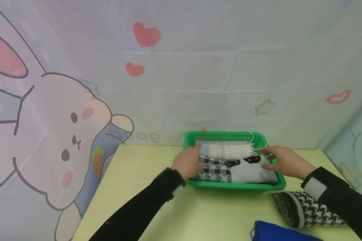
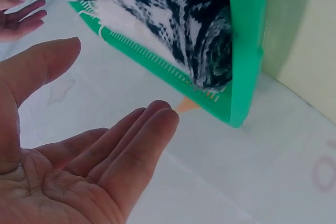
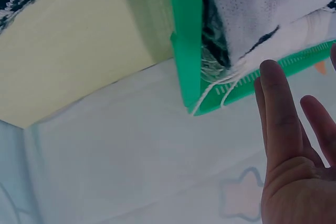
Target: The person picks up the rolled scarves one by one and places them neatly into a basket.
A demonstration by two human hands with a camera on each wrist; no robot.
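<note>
In the head view a green plastic basket holds two rolled knit scarves. The front one is a black-and-white patterned scarf with a white part; behind it lies a pale scarf with white fringe. My left hand is over the basket's left end, and the left wrist view shows its fingers extended, holding nothing. My right hand is at the basket's right end, fingertips close to the white part; whether they touch it I cannot tell. In the right wrist view its fingers are straight.
A rolled houndstooth scarf lies on the pale yellow table at front right, partly under my right forearm. A folded blue cloth is at the lower edge. A printed backdrop rises behind the table.
</note>
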